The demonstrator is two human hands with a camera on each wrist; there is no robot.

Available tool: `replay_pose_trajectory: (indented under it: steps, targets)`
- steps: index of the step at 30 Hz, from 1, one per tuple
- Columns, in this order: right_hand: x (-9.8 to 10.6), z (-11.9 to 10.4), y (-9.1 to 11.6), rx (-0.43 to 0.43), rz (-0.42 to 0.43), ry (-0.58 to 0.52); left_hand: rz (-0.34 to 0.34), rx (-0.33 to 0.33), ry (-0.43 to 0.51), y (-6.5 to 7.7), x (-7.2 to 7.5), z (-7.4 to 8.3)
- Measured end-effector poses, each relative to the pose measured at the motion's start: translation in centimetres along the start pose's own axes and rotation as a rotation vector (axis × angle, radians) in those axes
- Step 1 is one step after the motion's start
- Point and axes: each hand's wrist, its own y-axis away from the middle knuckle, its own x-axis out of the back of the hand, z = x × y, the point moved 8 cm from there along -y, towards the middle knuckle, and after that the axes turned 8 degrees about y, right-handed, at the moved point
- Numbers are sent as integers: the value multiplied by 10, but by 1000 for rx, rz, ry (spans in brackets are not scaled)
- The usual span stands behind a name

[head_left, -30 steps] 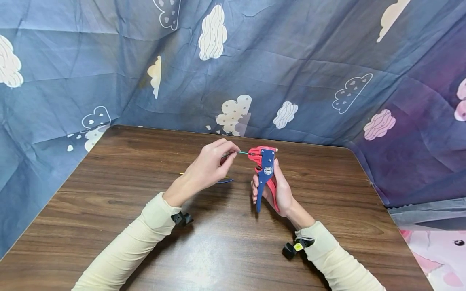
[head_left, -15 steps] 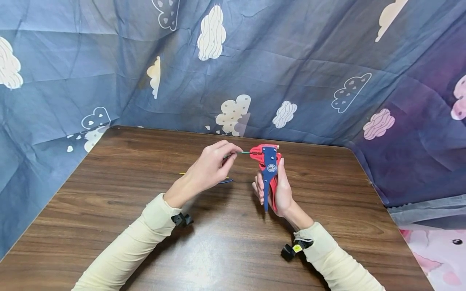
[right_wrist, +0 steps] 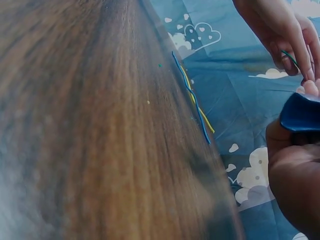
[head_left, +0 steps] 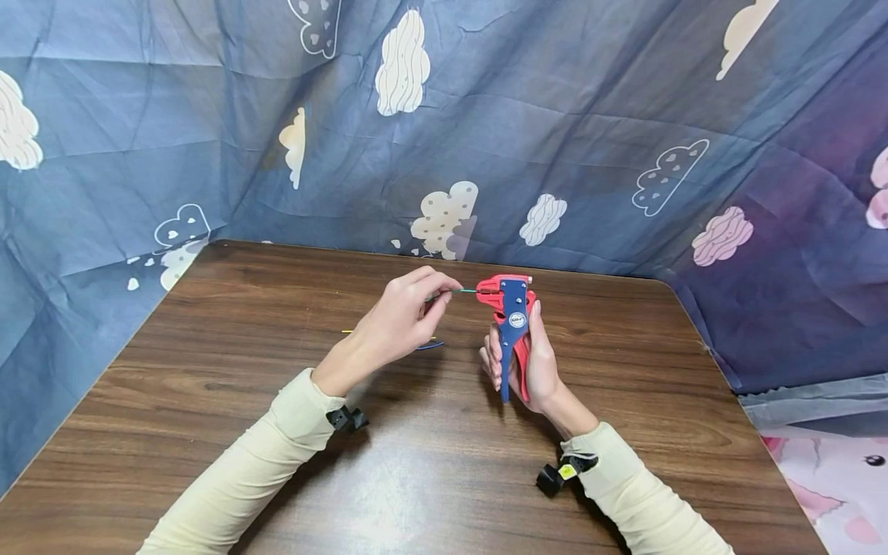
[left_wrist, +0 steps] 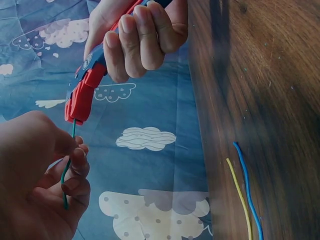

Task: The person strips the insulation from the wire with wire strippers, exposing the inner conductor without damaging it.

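Note:
My right hand (head_left: 543,366) holds a red and blue wire stripper (head_left: 513,304) upright over the table, its fingers wrapped round the handles. The stripper's red nose points toward my left hand (head_left: 402,316), which pinches a short green wire (left_wrist: 74,129) between thumb and fingertips. One end of that wire runs into the mouth of the nose; the other end trails, bent, across the fingers in the left wrist view. Behind the left hand, a blue wire (left_wrist: 246,177) and a yellow wire (left_wrist: 238,187) lie side by side on the table.
The brown wooden table (head_left: 416,478) spreads under both forearms. Tiny scraps, such as a green bit (right_wrist: 159,65), dot its surface. A dark blue cloth (head_left: 347,169) with cloud prints hangs behind the far edge.
The stripper has shifted slightly right and turned more upright. Its handles drew together by half a second ago and now stand slightly wider. The left hand has barely moved, still pinching the green wire.

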Motion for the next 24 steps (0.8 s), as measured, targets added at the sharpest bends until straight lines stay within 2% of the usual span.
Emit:
replay_pose_trajectory:
  steps: [10,24]
  targets:
    - [-2,10,5,-125,-14,-14,5,4,3,1,1,-2]
    - [-1,11,5,-144,8,5,1,15,8,3,5,-4]
